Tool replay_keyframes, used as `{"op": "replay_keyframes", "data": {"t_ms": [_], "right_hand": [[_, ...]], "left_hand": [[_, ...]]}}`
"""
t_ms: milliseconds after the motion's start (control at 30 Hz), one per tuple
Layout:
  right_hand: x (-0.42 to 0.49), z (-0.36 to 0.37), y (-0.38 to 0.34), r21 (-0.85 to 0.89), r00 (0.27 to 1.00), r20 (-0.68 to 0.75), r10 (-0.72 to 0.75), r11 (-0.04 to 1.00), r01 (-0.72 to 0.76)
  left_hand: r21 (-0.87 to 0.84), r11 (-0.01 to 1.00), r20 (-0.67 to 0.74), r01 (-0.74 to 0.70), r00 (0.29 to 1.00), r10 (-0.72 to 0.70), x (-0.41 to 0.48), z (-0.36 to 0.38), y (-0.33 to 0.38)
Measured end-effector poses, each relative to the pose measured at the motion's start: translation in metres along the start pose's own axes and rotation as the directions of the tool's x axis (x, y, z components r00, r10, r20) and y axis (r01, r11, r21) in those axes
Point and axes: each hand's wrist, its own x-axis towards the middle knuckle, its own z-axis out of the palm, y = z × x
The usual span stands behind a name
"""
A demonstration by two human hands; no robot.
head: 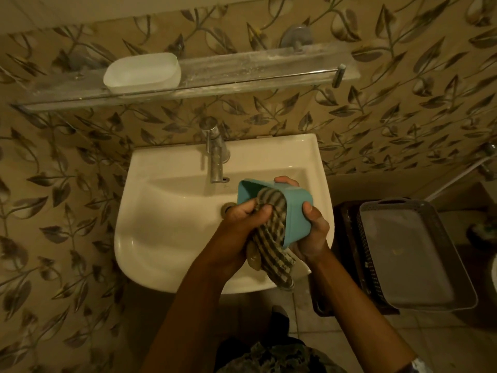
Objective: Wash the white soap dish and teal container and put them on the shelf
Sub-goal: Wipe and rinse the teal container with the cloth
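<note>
The teal container is held over the right side of the white sink, tipped with its opening toward the left. My right hand grips it from the right and behind. My left hand is closed on a striped cloth; one end of the cloth is stuffed inside the container and the rest hangs down past the sink's front rim. The white soap dish stands upright on the left part of the glass shelf above the sink.
A metal tap stands at the back of the sink, the drain just left of my left hand. A grey plastic tray rests on a dark basket to the right. Leaf-patterned tiles cover the wall.
</note>
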Motion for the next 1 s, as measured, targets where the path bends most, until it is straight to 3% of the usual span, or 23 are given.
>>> {"op": "replay_keyframes", "data": {"t_ms": [100, 233, 433, 533, 600, 667, 767, 833, 900, 1000], "right_hand": [[0.005, -0.01, -0.004, 0.122, 0.987, -0.153, -0.047, 0.99, 0.066], [0.002, -0.023, -0.012, 0.148, 0.967, -0.247, -0.065, 0.983, 0.104], [-0.003, -0.03, -0.019, 0.08, 0.966, -0.257, -0.032, 0.995, 0.055], [-0.006, -0.032, -0.02, 0.293, 0.964, -0.259, 0.058, 0.956, 0.021], [-0.01, -0.032, -0.021, 0.463, 0.959, -0.252, 0.128, 0.887, 0.004], [-0.015, -0.042, -0.019, 0.495, 0.932, -0.301, 0.201, 0.869, -0.028], [-0.02, -0.036, -0.018, 0.607, 0.957, -0.195, 0.214, 0.793, -0.054], [-0.021, -0.031, -0.024, 0.62, 0.946, -0.187, 0.265, 0.779, -0.095], [-0.017, -0.029, -0.025, 0.618, 0.954, -0.155, 0.257, 0.778, -0.109], [-0.008, -0.022, -0.026, 0.621, 0.976, -0.064, 0.21, 0.774, -0.126]], "left_hand": [[-0.124, 0.99, -0.094, -0.063, 0.994, 0.051, -0.003, -0.021, 0.005], [-0.154, 0.979, -0.355, -0.131, 0.932, 0.069, 0.001, -0.065, 0.011], [-0.251, 0.946, -0.747, -0.205, 0.662, -0.054, 0.034, -0.129, 0.023], [-0.291, 0.924, -0.819, -0.249, 0.564, -0.106, 0.062, -0.15, 0.038], [-0.281, 0.926, -0.815, -0.251, 0.572, -0.093, 0.081, -0.16, 0.05], [-0.268, 0.928, -0.794, -0.258, 0.604, -0.061, 0.097, -0.165, 0.065], [-0.283, 0.906, -0.803, -0.314, 0.594, -0.045, 0.12, -0.17, 0.088], [-0.319, 0.89, -0.756, -0.326, 0.654, -0.032, 0.134, -0.177, 0.096], [-0.294, 0.935, -0.658, -0.199, 0.752, -0.047, 0.142, -0.185, 0.094], [-0.059, 0.994, -0.641, 0.087, 0.761, -0.105, 0.144, -0.203, 0.075]]}}
